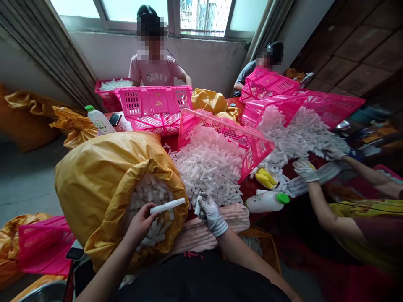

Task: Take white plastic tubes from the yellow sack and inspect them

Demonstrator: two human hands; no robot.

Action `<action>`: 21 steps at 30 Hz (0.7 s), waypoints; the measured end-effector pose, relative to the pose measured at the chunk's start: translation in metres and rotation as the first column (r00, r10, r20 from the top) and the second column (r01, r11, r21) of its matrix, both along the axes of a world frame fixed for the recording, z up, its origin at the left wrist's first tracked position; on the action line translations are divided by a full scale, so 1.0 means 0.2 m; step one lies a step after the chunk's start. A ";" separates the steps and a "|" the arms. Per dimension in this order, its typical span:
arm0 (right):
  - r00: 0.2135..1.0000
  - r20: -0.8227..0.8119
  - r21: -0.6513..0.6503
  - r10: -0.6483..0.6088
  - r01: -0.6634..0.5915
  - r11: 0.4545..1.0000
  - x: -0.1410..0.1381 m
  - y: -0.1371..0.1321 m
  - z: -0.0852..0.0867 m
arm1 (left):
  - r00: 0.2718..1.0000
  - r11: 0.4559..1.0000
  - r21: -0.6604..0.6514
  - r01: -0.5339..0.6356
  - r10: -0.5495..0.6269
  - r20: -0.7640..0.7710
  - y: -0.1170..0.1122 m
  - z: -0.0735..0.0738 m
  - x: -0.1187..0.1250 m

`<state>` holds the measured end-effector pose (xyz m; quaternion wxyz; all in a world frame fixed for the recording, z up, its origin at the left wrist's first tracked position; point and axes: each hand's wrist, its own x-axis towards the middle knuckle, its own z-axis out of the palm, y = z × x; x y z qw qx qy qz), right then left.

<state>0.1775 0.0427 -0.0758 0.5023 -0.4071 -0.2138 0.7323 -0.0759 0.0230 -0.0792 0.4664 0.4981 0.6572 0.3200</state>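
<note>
White long tube (pixel 169 206): one, pinched by my left hand (pixel 144 221), before one yellow sack (pixel 100 176).
Short tube (pixel 197 205): one, pinched by my gloved right hand (pixel 213 215), near the heap (pixel 214 167).
Green-capped bottles (pixel 264 203): I see two.

Bulging yellow fabric sack (pixel 97 176) at left, mouth facing right; small white cylindrical pieces (pixel 153 191) inside. To its right, on red surface (pixel 255 218): heap of like pieces (pixel 210 167), partly inside tipped pink plastic basket (pixel 252 155). Second pink lattice-sided plastic basket (pixel 147 98) behind sack and heap. Green-capped white plastic bottle (pixel 100 121) behind sack, left of that basket; second green-capped bottle (pixel 264 202) right of heap, nearer front. Pale pink ribbed cloth (pixel 195 233) before heap, between sack and right-hand bottle. Yellow pieces (pixel 266 179) in small white dish (pixel 276 184) behind that bottle.
</note>
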 end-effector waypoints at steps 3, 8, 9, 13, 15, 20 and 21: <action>0.995 -0.085 -0.009 -0.060 0.060 0.998 -0.03 0.03 0.13 | 0.946 0.993 -0.078 -0.085 0.105 0.306 -0.06 0.05 0.10; 0.993 -0.078 -0.016 -0.093 0.092 0.996 -0.06 0.09 0.24 | 0.848 0.987 -0.139 -0.085 0.145 0.510 -0.12 0.10 0.23; 0.993 -0.051 -0.005 -0.108 0.107 0.994 -0.07 0.09 0.25 | 0.842 0.988 -0.139 -0.074 0.136 0.522 -0.13 0.11 0.24; 0.986 0.043 0.062 -0.161 0.158 0.985 -0.11 0.09 0.27 | 0.852 0.984 -0.090 0.156 -0.088 0.517 -0.13 0.12 0.26; 0.993 0.035 0.094 -0.116 0.112 0.989 -0.13 0.07 0.27 | 0.827 0.952 -0.041 0.303 -0.241 0.507 -0.13 0.14 0.28; 0.996 0.008 0.119 -0.087 0.085 0.989 -0.13 0.04 0.25 | 0.826 0.908 -0.029 0.418 -0.367 0.428 -0.14 0.14 0.33; 0.996 0.019 0.127 -0.091 0.088 0.988 -0.11 0.04 0.25 | 0.837 0.910 -0.030 0.413 -0.366 0.406 -0.14 0.14 0.33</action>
